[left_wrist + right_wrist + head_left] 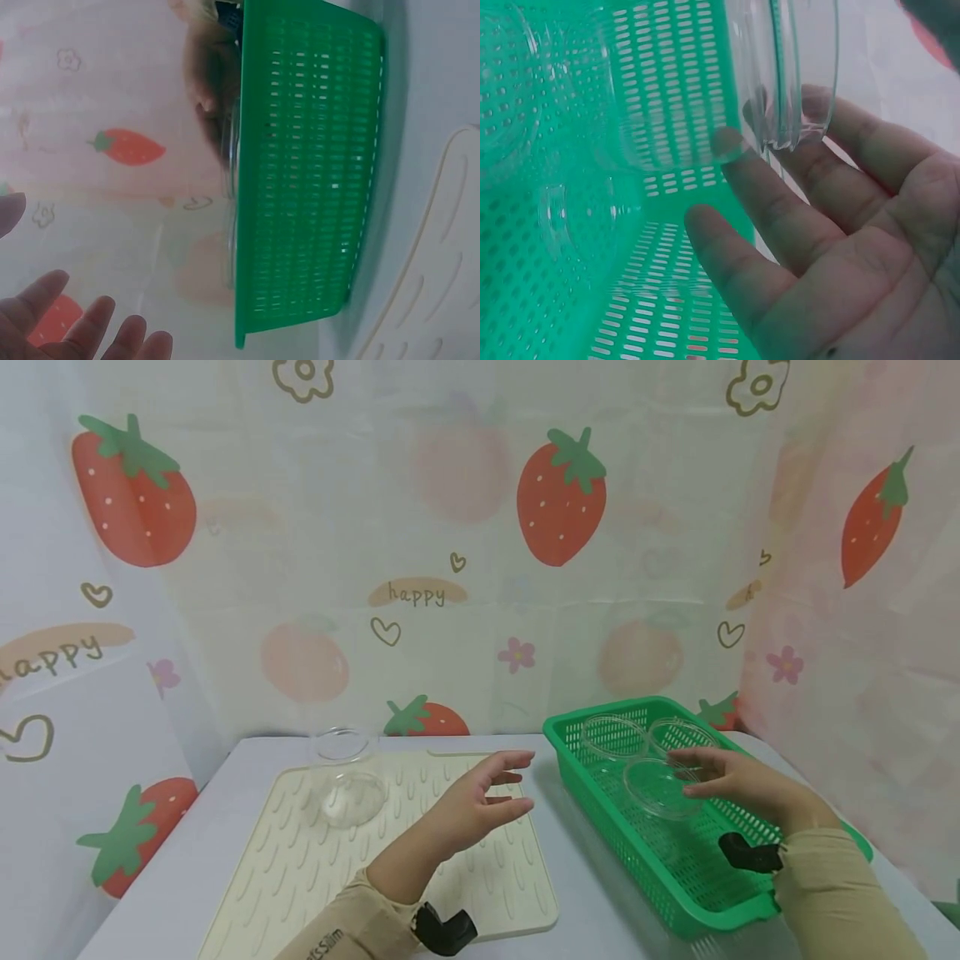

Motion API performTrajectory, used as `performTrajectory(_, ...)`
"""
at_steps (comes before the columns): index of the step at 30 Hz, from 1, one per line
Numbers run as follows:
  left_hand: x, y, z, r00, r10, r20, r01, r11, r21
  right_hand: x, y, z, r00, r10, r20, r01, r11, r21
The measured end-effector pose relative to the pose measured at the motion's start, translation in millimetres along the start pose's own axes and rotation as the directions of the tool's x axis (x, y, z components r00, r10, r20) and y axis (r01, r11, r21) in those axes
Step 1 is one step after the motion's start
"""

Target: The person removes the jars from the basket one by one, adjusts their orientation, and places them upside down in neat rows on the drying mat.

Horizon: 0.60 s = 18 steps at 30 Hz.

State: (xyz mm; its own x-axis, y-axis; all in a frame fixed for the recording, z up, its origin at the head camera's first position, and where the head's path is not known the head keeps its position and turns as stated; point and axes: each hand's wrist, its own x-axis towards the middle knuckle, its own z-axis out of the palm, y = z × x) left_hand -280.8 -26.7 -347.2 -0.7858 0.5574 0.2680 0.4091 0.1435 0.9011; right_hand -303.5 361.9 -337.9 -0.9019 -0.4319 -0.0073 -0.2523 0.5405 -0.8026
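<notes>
The left hand point(468, 806) hangs wide over the cream mat point(480, 889) — the right hand point(731, 781), fingers apart, at a clear container point(660, 802) in the green basket point(315, 172).

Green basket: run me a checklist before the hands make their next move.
1. Basket standing on the table: ok.
2. Clear containers in the basket: ok, three rims show.
3. Right hand touching the nearest one: cannot tell; its fingers overlap clear walls.
4. Left hand free: ok, holding nothing.
5. Cream mat with bare room beside its clear vessel: ok.
</notes>
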Motion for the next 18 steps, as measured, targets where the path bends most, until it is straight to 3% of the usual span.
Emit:
performTrajectory(10, -1.7, -0.7, -0.8, 1.000, 0.006, -0.006, -0.006, 1.000, 0.027, 0.2, 3.8, 0.4, 0.978, -0.119, 0.169, 0.095, 0.985, 0.145)
performTrajectory(18, -3.5, -0.7, -1.9, 1.000, 0.007, 0.003, -0.007, 0.999, 0.042, -1.1, 4.5, 3.5, 0.965, -0.124, 0.229, 0.079, 0.977, 0.198)
